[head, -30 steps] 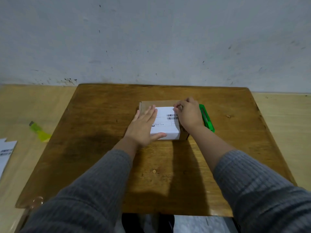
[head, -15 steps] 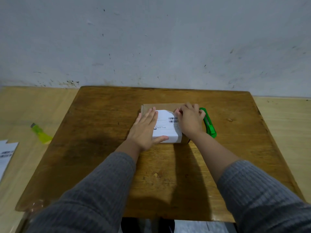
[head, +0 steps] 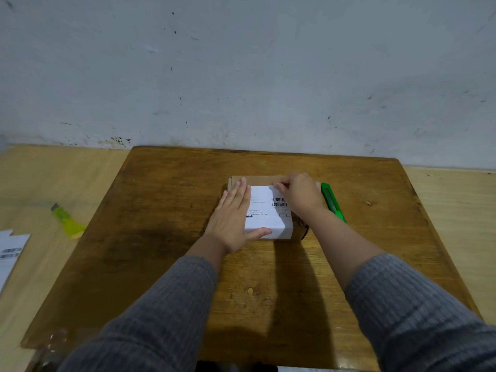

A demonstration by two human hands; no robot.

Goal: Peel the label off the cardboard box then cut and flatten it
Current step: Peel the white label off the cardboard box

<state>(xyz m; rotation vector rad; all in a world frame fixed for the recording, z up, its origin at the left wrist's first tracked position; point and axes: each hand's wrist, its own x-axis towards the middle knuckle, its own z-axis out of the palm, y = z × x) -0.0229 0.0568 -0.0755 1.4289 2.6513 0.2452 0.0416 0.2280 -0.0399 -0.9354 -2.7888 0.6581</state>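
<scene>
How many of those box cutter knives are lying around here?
2. A green cutter lies on the wooden table, just right of the cardboard box and partly behind the right hand. A yellow-green cutter lies off the table, left.

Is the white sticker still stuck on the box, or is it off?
Still on. The white label lies flat over the cardboard box; the right hand picks at its far corner, while the left hand presses the box down.

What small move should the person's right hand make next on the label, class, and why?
Probably pull the pinched far corner toward the body. The right hand grips the white label at its far edge, the left hand lies flat bracing the cardboard box, and the label looks mostly stuck.
</scene>
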